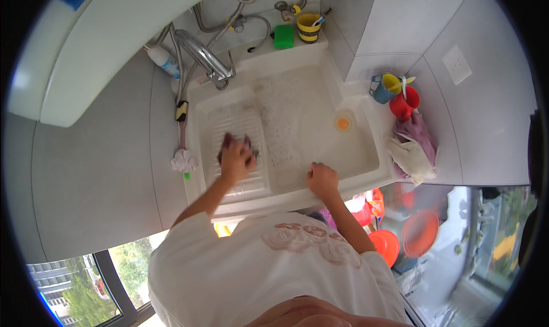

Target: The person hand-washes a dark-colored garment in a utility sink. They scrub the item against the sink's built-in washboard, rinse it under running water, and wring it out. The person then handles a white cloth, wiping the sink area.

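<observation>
My left hand is over the ribbed washboard moulded into the left part of the sink. It is blurred by movement. Its fingers bend around a small dark item, seemingly cloth, pressed against the ribs and mostly hidden by the hand. Curled into a loose fist, my right hand rests at the front rim of the white sink, with nothing visible in it. Between the hands lies the sink's wider basin, dotted with dark specks. An orange drain plug sits at its right side.
A chrome faucet rises at the back left. Along the left rim is a brush. A green sponge and striped cup stand behind; a red mug and cloths are at right. Below right are red basins.
</observation>
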Motion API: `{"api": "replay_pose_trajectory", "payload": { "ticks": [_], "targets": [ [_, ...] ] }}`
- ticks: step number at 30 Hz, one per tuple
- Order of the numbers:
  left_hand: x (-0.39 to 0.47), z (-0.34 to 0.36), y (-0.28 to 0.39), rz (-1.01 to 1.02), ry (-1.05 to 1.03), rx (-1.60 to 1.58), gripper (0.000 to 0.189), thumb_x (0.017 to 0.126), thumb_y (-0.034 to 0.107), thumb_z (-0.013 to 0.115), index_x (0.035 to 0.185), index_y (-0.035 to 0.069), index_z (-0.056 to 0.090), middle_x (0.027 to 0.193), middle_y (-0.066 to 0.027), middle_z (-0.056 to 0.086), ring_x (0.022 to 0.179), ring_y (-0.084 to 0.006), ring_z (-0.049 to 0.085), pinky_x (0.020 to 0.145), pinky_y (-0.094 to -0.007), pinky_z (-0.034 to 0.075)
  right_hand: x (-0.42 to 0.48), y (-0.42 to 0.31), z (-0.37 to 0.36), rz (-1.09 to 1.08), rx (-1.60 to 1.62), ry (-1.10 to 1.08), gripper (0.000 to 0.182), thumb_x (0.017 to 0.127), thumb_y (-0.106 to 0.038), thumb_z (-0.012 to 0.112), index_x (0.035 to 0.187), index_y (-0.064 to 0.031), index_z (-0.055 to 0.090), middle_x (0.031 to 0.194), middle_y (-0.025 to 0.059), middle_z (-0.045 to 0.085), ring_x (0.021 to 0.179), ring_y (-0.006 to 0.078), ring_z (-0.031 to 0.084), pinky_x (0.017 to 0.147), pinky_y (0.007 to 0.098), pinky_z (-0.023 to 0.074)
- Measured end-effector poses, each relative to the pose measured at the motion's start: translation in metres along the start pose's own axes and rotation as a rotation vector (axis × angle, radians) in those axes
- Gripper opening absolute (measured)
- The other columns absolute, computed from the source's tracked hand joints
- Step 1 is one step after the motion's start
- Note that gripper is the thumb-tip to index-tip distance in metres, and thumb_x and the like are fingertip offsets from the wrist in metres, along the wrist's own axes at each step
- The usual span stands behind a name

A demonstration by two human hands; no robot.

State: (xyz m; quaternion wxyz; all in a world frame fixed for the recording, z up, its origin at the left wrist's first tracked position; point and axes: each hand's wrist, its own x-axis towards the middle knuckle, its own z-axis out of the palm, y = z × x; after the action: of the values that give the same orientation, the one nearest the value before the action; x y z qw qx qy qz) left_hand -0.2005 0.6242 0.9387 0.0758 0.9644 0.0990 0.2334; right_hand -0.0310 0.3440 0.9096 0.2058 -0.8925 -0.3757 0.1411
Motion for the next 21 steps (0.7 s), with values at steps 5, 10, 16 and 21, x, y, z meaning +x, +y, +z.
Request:
{"api": "replay_pose_trajectory", "payload": {
  "ticks": [5, 10, 16, 21],
  "targets": [
    [0.003, 0.033, -0.024, -0.314, -0.186, -0.032, 0.017, 0.081, 0.026, 0.068, 0.079, 0.008, 0.070, 0.085, -0.0148, 0.063, 0.084, -0.0370, 0.064, 0.087, -0.0538, 0.052, -0.001, -0.007, -0.006, 0.047, -0.022, -0.076, 0.018, 0.085, -0.021, 0.063, 0.089, -0.0041, 0.067, 0.087, 0.0175, 0.069, 0.083, 0.0364, 0.071, 0.075, 0.0498, 0.0573],
    [0.048, 0.082, -0.097, -0.335, -0.213, 0.292, 0.027, 0.089, 0.032, 0.064, 0.100, 0.008, 0.070, 0.100, -0.0141, 0.066, 0.094, -0.0371, 0.064, 0.083, -0.0565, 0.049, 0.003, -0.012, -0.006, -0.035, -0.003, -0.069, 0.017, 0.086, -0.020, 0.062, 0.092, -0.0051, 0.067, 0.088, 0.0164, 0.069, 0.084, 0.0365, 0.070, 0.075, 0.0495, 0.0569],
    [-0.003, -0.020, 0.032, -0.115, -0.167, 0.160, 0.031, 0.078, 0.027, 0.076, 0.100, 0.007, 0.070, 0.114, -0.0153, 0.064, 0.106, -0.0386, 0.059, 0.088, -0.0543, 0.047, 0.001, -0.005, -0.007, 0.052, -0.009, -0.055, 0.015, 0.087, -0.018, 0.062, 0.093, -0.0065, 0.068, 0.090, 0.0152, 0.070, 0.084, 0.0371, 0.070, 0.075, 0.0495, 0.0560],
    [0.048, -0.004, -0.008, 0.022, -0.293, 0.281, 0.032, 0.087, 0.032, 0.066, 0.109, 0.009, 0.070, 0.115, -0.0148, 0.068, 0.106, -0.0336, 0.063, 0.087, -0.0552, 0.049, 0.002, -0.003, -0.002, 0.056, -0.008, -0.076, 0.017, 0.086, -0.020, 0.063, 0.093, -0.0054, 0.066, 0.091, 0.0169, 0.069, 0.085, 0.0368, 0.071, 0.075, 0.0500, 0.0570]
  ]
}}
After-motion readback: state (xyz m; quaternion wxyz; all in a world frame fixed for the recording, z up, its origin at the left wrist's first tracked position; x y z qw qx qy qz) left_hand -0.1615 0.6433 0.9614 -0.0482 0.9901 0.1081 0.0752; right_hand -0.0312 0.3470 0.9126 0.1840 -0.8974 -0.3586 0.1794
